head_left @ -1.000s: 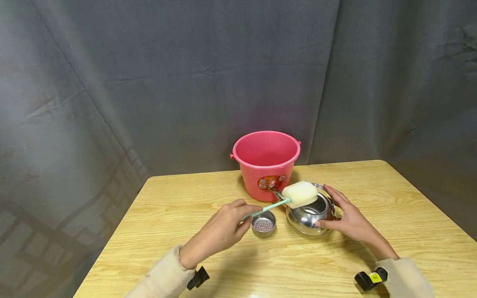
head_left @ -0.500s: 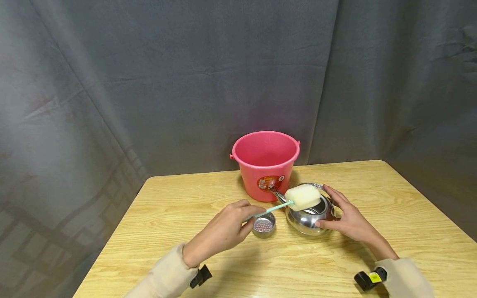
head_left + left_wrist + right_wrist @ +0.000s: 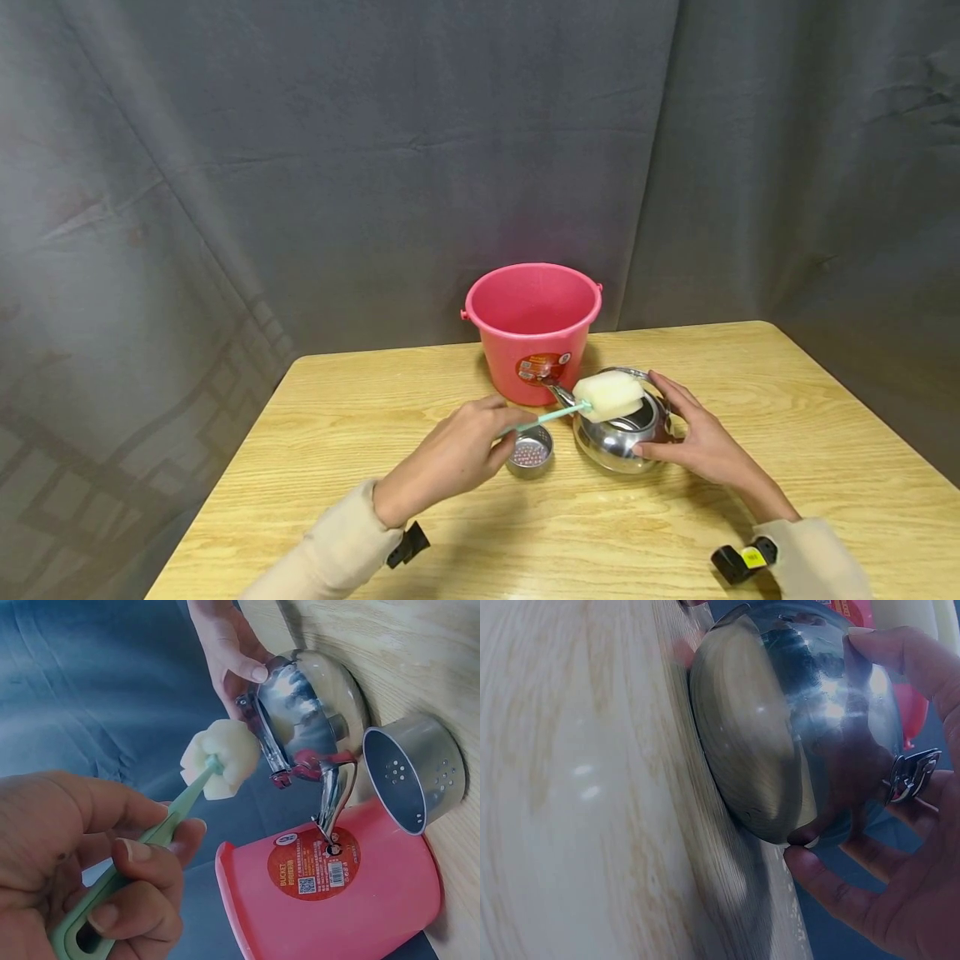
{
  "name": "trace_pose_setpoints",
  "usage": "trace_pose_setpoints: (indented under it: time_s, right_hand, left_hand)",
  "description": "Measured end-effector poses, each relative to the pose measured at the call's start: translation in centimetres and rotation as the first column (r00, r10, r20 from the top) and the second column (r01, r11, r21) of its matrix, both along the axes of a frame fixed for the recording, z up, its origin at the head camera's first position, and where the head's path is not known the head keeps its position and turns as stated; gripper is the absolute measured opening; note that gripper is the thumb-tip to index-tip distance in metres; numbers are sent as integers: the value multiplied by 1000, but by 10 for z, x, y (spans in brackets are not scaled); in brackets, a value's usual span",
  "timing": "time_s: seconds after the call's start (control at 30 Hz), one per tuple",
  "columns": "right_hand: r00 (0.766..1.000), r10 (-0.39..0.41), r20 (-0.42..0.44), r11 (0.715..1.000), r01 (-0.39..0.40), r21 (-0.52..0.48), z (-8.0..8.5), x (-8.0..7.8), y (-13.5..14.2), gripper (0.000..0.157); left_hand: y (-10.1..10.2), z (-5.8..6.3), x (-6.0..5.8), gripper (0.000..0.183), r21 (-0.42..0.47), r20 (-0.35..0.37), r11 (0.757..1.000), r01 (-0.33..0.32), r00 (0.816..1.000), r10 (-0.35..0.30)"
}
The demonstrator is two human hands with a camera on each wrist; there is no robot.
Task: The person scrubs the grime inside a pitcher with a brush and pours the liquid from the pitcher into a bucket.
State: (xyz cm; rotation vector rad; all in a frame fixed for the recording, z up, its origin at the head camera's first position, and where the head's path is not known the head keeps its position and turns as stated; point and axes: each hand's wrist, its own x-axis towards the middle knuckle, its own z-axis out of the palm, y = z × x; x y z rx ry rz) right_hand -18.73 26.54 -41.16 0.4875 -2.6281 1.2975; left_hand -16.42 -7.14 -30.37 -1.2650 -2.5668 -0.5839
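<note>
My left hand [image 3: 465,450] pinches the pale green handle [image 3: 180,806] of a sponge brush, with the thumb and fingers curled round it. The brush's cream sponge head [image 3: 609,395] hangs over the mouth of a shiny steel teapot [image 3: 611,448], whose lid is off. From the left wrist view the sponge [image 3: 225,757] looks clear of the teapot. My right hand [image 3: 701,446] holds the teapot's side, thumb in front and fingers spread round the back by the handle mount [image 3: 913,776]. The teapot sits upright on the table, spout toward the bucket.
A pink bucket [image 3: 502,362] with a red label stands behind the teapot. Left of the teapot is a small perforated steel strainer cup [image 3: 529,457], partly under the brush handle. The wooden table [image 3: 360,400] ends at a grey curtain [image 3: 420,167].
My left hand has shifted slightly right, bringing the sponge a little right and down over the teapot's mouth. The right hand and teapot have stayed put.
</note>
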Motion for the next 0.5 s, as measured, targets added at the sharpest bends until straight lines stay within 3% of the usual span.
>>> trace_pose_setpoints:
  time_s: [0.5]
  right_hand:
    - [1000,5,-6,1000,-5,6,0,0,0,105]
  left_hand:
    - [9,12,-3,33,-85,7,996,-12,1000,12]
